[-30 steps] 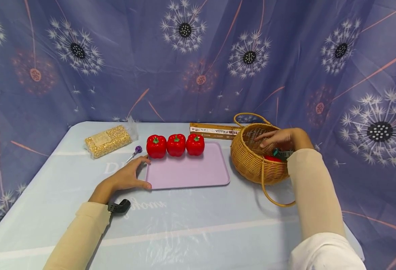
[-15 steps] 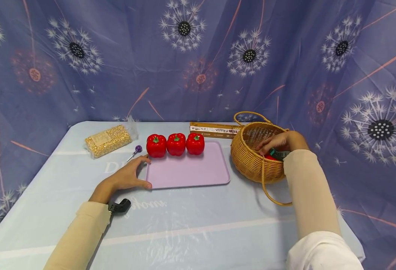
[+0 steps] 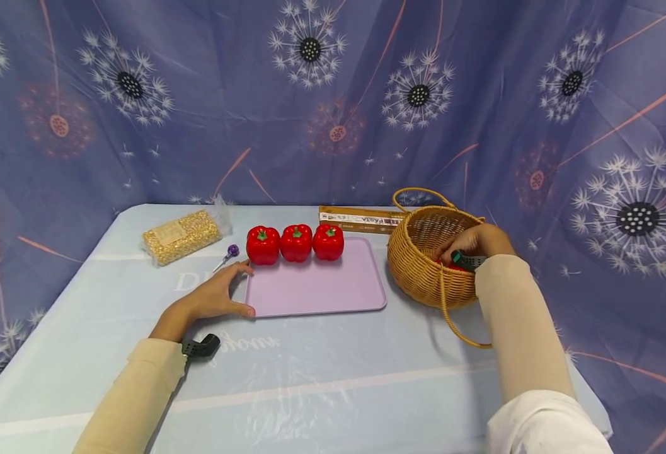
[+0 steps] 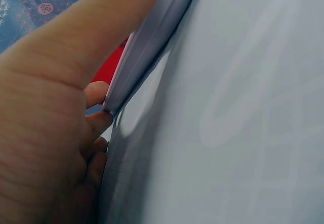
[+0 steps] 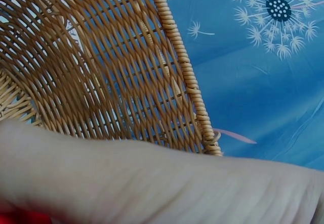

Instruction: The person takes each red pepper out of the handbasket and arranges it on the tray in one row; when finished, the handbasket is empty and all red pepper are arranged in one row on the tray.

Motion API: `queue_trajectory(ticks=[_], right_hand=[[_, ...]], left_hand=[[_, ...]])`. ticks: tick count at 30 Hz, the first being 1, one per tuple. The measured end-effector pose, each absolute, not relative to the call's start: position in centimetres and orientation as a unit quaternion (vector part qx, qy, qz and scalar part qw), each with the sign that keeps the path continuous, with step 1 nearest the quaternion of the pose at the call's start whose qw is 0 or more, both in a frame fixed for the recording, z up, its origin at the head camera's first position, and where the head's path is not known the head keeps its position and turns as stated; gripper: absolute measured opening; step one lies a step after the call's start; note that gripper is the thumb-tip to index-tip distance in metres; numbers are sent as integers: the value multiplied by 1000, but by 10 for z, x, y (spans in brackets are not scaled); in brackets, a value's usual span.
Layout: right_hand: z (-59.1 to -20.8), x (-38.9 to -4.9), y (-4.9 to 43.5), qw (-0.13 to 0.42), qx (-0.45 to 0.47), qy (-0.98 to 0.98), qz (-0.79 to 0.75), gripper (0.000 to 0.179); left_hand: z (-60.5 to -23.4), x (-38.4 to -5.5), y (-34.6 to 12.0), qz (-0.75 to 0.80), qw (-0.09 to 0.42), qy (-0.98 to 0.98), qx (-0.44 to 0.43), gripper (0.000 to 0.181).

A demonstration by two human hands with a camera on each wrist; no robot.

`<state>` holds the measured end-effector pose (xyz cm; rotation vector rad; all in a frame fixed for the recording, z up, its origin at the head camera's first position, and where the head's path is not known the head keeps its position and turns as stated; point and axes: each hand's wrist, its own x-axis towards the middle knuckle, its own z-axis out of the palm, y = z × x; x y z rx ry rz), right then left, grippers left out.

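Observation:
Three red bell peppers [image 3: 296, 243] stand in a row along the back of the lilac tray [image 3: 315, 287]. My left hand [image 3: 210, 296] holds the tray's left end, thumb at the near corner and fingers at the far one. In the left wrist view its fingers [image 4: 96, 125] bend against the tray's rim. My right hand [image 3: 471, 241] reaches down into the wicker basket [image 3: 423, 277], its fingers curled round a red bell pepper [image 3: 457, 267] that is mostly hidden. Only a patch of red shows under the hand in the right wrist view.
A bag of corn kernels [image 3: 182, 238] lies at the back left, with a purple-wrapped lollipop [image 3: 232, 251] beside it. Behind the tray lies a pasta box [image 3: 361, 219], partly covered by the basket. One basket handle [image 3: 460, 331] hangs down toward the near side.
My right hand has lowered deeper into the basket, and its fingers have closed in around the red pepper there. The left hand, tray and three peppers have stayed put.

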<state>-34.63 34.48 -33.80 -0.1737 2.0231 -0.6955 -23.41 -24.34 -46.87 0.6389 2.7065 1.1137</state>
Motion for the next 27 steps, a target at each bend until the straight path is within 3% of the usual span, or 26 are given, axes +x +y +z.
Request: queue_trajectory(ticks=[13, 17, 27], right_hand=[[-343, -350, 348, 461, -115, 832, -287, 57], [-347, -350, 348, 425, -100, 843, -314, 63], [-353, -351, 344, 328, -51, 857, -394, 55]], left_hand=[[-468, -234, -243, 373, 66, 899, 221, 99], [-469, -234, -242, 374, 70, 899, 219, 98], [-469, -234, -243, 368, 64, 902, 219, 98]])
